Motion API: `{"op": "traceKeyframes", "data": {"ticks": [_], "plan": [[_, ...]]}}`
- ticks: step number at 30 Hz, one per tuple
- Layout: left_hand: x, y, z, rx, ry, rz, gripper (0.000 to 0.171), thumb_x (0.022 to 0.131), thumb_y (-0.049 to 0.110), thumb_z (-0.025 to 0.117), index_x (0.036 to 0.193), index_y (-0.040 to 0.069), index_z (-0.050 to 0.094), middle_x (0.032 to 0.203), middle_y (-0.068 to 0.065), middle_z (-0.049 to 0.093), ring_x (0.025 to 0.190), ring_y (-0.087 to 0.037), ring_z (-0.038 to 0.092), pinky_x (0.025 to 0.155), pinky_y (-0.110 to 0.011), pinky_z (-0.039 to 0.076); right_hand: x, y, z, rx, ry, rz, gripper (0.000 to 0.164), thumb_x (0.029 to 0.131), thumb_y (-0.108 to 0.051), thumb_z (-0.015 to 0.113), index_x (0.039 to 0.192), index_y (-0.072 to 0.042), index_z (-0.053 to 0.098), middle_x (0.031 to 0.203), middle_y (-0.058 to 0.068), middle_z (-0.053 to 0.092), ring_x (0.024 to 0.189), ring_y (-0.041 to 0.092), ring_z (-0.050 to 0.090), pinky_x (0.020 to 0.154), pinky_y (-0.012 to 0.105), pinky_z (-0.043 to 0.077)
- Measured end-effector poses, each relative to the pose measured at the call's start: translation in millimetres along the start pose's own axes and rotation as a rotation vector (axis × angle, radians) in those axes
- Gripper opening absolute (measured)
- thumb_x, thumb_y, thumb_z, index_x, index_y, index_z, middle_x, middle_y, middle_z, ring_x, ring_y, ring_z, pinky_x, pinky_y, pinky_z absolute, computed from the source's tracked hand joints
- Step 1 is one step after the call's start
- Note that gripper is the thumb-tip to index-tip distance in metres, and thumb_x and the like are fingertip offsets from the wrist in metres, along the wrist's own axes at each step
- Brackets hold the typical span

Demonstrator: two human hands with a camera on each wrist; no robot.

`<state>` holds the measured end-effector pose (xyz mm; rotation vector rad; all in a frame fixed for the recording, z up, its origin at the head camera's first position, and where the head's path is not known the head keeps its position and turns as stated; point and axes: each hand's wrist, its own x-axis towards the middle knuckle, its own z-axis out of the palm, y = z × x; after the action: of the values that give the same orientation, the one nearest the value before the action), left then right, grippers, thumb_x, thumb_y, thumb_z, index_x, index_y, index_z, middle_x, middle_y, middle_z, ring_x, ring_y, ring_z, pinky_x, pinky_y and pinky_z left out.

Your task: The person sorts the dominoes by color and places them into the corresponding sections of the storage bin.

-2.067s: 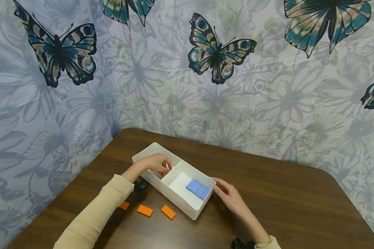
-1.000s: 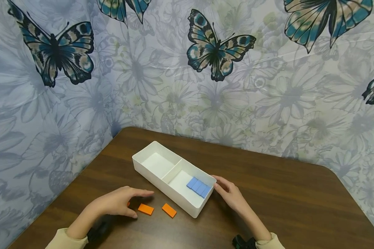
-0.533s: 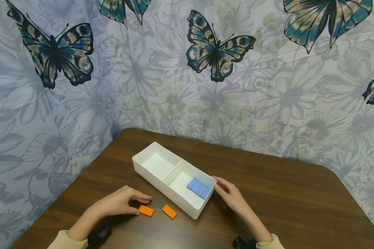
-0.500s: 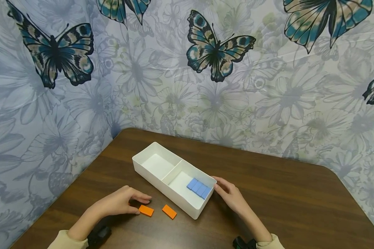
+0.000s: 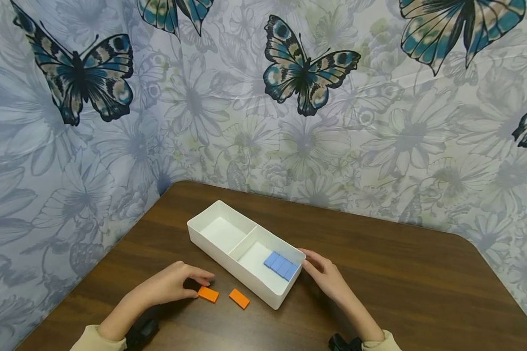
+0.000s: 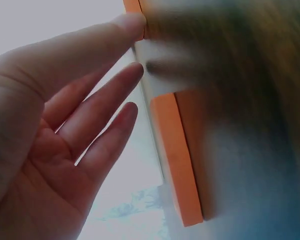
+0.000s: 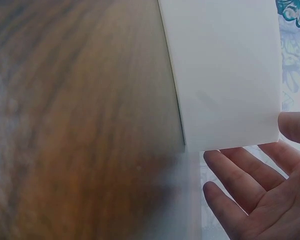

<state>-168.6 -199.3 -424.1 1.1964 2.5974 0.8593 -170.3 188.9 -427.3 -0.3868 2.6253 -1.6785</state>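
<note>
In the head view, my left hand (image 5: 169, 283) is low over the table. Its thumb and forefingers pinch an orange block (image 5: 208, 294) lying flat; the left wrist view shows the thumb tip against that block's end (image 6: 133, 12). Beneath the same hand lies another orange block (image 6: 176, 160), hidden in the head view. A third orange block (image 5: 239, 299) rests to the right. My right hand (image 5: 327, 278) touches the right end of a white two-compartment box (image 5: 254, 280). In the right wrist view, its loosely bent fingers reach around the box corner, with the thumb at the rim.
Several blue blocks (image 5: 281, 265) lie side by side in the box's right compartment, and nothing shows in the left one. A brown wooden table (image 5: 377, 273) carries everything. Butterfly-patterned cloth (image 5: 228, 122) hangs behind it.
My left hand has come out of the box's left compartment and down to the orange blocks. The block it touches has shifted slightly away from me. The right hand stays at the box.
</note>
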Motion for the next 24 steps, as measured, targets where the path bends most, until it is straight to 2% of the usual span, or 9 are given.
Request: {"op": "traceKeyframes", "data": {"ticks": [4,8,14,19,22,24], "plan": [[0.7,-0.6,0.4,0.040,0.025,0.027,0.041,0.075,0.001,0.076,0.115,0.001,0.066,0.098,0.008,0.068,0.093,-0.009,0.062,0.076,-0.028,0.052,-0.3,-0.2,-0.3,0.000,-0.001,-0.002,0.036,0.094,-0.019,0.058,0.129,-0.010,0.057,0.119,0.007,0.060,0.109,0.022,0.055,0.091,0.043,0.042],[0.6,-2.1,3.2,0.041,0.049,0.047,0.039,0.075,0.000,0.076,0.113,0.002,0.067,0.097,0.009,0.068,0.090,-0.008,0.062,0.075,-0.028,0.052,-0.1,0.0,0.1,0.002,-0.001,-0.008,0.036,0.094,-0.019,0.058,0.129,-0.009,0.057,0.119,0.007,0.060,0.108,0.023,0.055,0.091,0.043,0.042],[-0.1,-6.3,8.8,-0.096,0.085,0.065,0.041,0.075,-0.005,0.074,0.115,0.001,0.064,0.098,0.004,0.064,0.091,-0.010,0.060,0.077,-0.029,0.052,-0.3,0.9,0.6,-0.001,-0.002,-0.005,0.036,0.094,-0.019,0.058,0.128,-0.010,0.058,0.119,0.007,0.061,0.107,0.022,0.056,0.090,0.042,0.043],[1.0,-8.2,11.3,-0.208,0.122,0.084,0.044,0.075,-0.010,0.071,0.117,-0.003,0.061,0.093,0.000,0.063,0.084,-0.011,0.062,0.072,-0.026,0.053,0.2,0.9,0.4,0.000,0.002,-0.009,0.036,0.094,-0.019,0.058,0.128,-0.009,0.058,0.120,0.007,0.060,0.108,0.023,0.055,0.090,0.042,0.043],[1.8,-7.8,11.6,-0.239,0.126,0.096,0.043,0.077,-0.006,0.072,0.118,-0.004,0.059,0.091,-0.001,0.064,0.083,-0.014,0.063,0.072,-0.027,0.053,1.0,1.3,0.2,0.000,0.006,-0.011,0.036,0.094,-0.018,0.058,0.128,-0.007,0.057,0.120,0.009,0.060,0.108,0.023,0.056,0.090,0.041,0.044],[1.5,-6.7,11.0,-0.241,0.111,0.093,0.046,0.078,0.002,0.075,0.121,-0.004,0.058,0.098,-0.004,0.065,0.089,-0.016,0.063,0.076,-0.029,0.053,1.2,0.8,0.2,-0.001,0.006,-0.009,0.036,0.094,-0.018,0.058,0.128,-0.007,0.057,0.119,0.008,0.060,0.107,0.023,0.056,0.089,0.040,0.044]]}}
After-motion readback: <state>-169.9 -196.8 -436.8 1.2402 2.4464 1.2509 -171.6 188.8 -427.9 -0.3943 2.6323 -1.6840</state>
